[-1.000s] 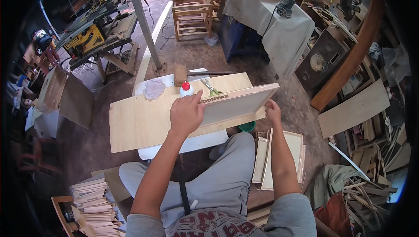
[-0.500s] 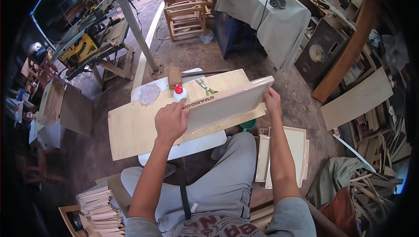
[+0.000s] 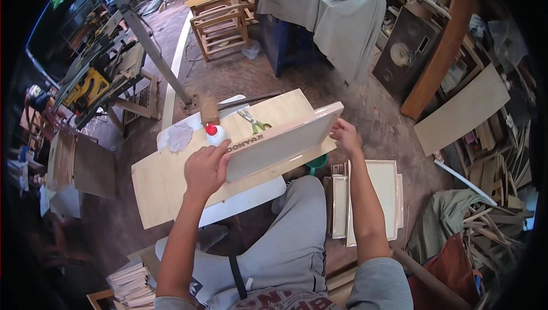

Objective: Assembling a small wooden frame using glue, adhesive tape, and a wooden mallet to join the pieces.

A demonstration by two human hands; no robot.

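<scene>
A shallow wooden tray (image 3: 279,149) with a pale panel is tilted up on its long side above a plywood board (image 3: 162,181). My left hand (image 3: 205,170) is closed on its left end, thumb along the rim. At the tray's upper right corner, the fingers of my right hand (image 3: 346,137) pinch the edge. Dark lettering marks the tray's upper rim. Just beyond my left hand stands a white glue bottle (image 3: 216,136) with a red cap. Scissors (image 3: 256,124) with green handles lie behind the tray, beside a wooden mallet (image 3: 209,111).
The plywood rests on a low white table (image 3: 245,198). A crumpled plastic bag (image 3: 180,137) lies on the left. By my right forearm are a green cup (image 3: 317,164) and stacked trays (image 3: 381,167). Wood strips (image 3: 131,286) fill the lower left; a steel post (image 3: 142,36) stands beyond.
The view has swung, so the surroundings sit further left. Both hands keep hold of the tray, which remains tilted; more of the scissors shows behind it.
</scene>
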